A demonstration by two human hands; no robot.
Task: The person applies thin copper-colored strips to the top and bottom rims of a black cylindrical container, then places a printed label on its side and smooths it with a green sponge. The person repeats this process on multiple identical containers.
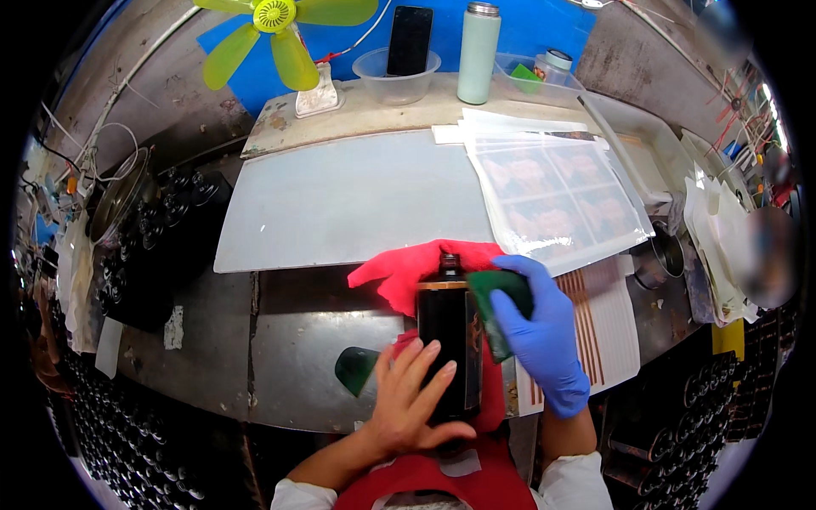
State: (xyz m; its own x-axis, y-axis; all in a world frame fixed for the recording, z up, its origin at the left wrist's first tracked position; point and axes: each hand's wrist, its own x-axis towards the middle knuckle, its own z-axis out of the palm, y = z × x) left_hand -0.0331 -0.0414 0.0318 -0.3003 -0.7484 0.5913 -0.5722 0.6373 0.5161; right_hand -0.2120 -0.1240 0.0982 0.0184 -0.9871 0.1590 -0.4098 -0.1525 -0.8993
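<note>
A black bottle (444, 319) with a short neck and a gold-coloured band at its shoulder lies in front of me, neck pointing away, on a bright red cloth (395, 274). My left hand (414, 395) is bare; its fingers are stretched out and rest on the bottle's left side. In a blue glove, my right hand (541, 327) grips a dark green pad (503, 313) between thumb and fingers, against or close beside the bottle's right side. Another dark green flat piece (357, 371) lies on the metal table left of my left hand.
Ahead is a grey board (357, 204) with clear sheets of printed pictures (557, 191) on its right. Brown-striped paper (586, 331) lies beside my right arm. A green fan (276, 17), phone (410, 41) and flask (479, 55) stand at the back. Dark bottles crowd both sides.
</note>
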